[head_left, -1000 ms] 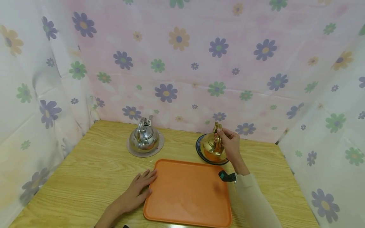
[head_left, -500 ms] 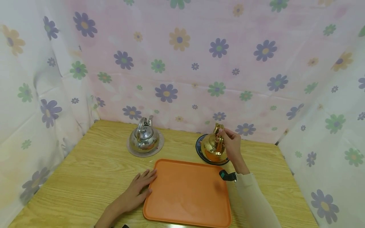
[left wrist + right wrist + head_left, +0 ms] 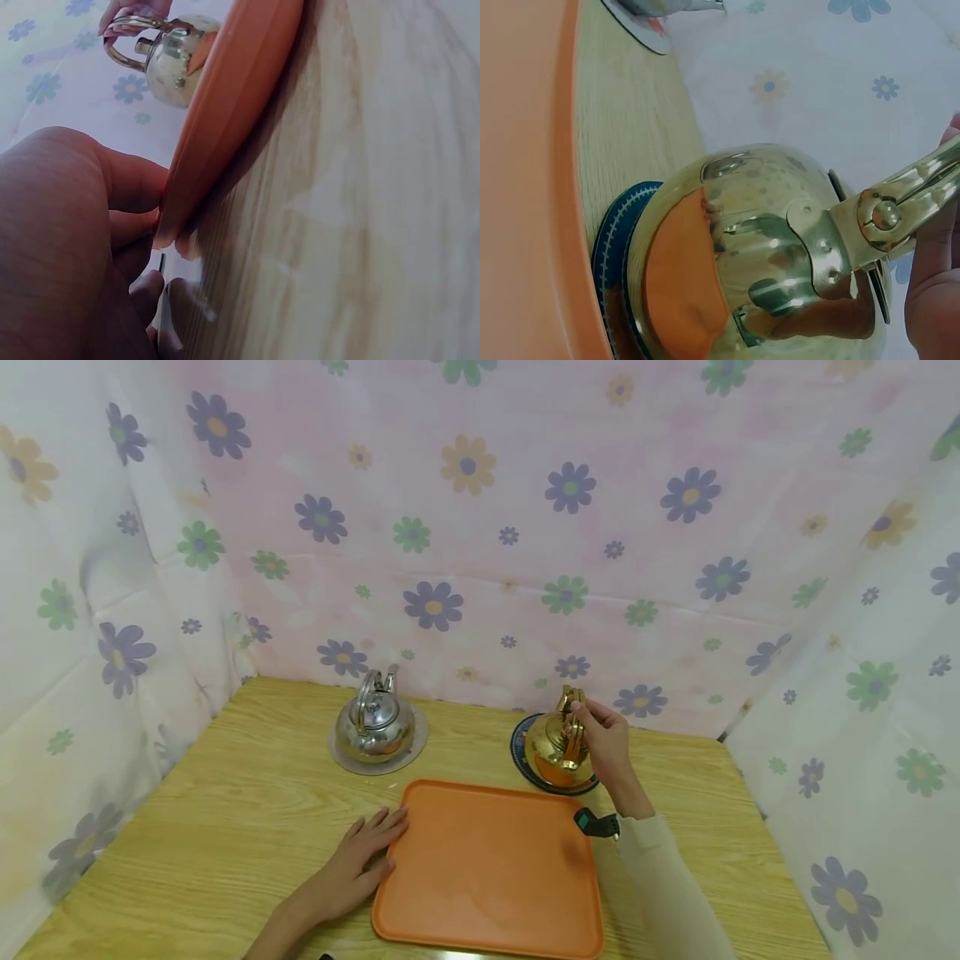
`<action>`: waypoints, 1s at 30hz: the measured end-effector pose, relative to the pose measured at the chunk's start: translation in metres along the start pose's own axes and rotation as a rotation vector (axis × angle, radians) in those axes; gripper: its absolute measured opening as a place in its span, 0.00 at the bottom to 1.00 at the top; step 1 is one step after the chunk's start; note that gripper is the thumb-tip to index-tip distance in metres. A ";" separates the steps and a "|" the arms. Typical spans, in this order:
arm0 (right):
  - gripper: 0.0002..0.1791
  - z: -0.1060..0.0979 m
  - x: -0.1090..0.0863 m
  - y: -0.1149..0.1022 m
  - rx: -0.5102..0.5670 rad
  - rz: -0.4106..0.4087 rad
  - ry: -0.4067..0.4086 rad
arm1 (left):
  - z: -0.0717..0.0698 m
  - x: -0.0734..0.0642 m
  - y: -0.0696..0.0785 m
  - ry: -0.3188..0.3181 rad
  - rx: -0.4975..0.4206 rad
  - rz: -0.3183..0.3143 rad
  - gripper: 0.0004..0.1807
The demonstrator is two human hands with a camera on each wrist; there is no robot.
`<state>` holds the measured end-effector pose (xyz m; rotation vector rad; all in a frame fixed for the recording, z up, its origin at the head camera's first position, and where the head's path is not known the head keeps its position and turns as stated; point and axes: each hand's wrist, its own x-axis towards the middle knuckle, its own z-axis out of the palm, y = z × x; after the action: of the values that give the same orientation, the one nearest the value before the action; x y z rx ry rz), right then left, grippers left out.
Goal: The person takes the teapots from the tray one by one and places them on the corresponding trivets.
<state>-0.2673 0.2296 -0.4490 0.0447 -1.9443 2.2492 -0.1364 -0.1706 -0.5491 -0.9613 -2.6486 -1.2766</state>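
A gold teapot [image 3: 551,750] stands on a dark blue patterned coaster [image 3: 519,758] at the back right of the table. My right hand [image 3: 609,752] grips its raised handle [image 3: 915,195] from the right side. In the right wrist view the teapot's shiny body fills the lower middle, reflecting orange. An orange tray [image 3: 491,868] lies in front. My left hand [image 3: 348,872] rests at the tray's left edge, its fingers spread and fairly straight over the rim. The left wrist view shows those fingers [image 3: 135,180] touching the tray's side.
A silver teapot [image 3: 375,727] stands on a round pale coaster [image 3: 422,739] at the back left. The wood-grain table [image 3: 195,827] is bordered by a flowered cloth [image 3: 480,568] behind and on both sides. A black wristband [image 3: 596,823] sits on my right wrist.
The head view has shifted very slightly. My right hand keeps its grip on the gold teapot's handle, and my left hand stays at the tray's edge.
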 end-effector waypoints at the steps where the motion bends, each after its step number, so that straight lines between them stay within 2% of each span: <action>1: 0.26 0.000 0.000 0.000 0.002 0.004 -0.003 | 0.000 0.000 0.000 0.001 0.000 0.000 0.26; 20: 0.29 -0.003 -0.001 -0.006 0.000 0.052 -0.027 | 0.006 0.001 0.000 0.020 -0.008 -0.004 0.26; 30: 0.31 -0.003 0.002 -0.009 0.003 0.065 -0.034 | 0.007 0.005 -0.006 0.018 0.014 0.001 0.26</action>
<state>-0.2679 0.2341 -0.4400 0.0203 -1.9869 2.3066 -0.1427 -0.1660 -0.5560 -0.9453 -2.6393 -1.2593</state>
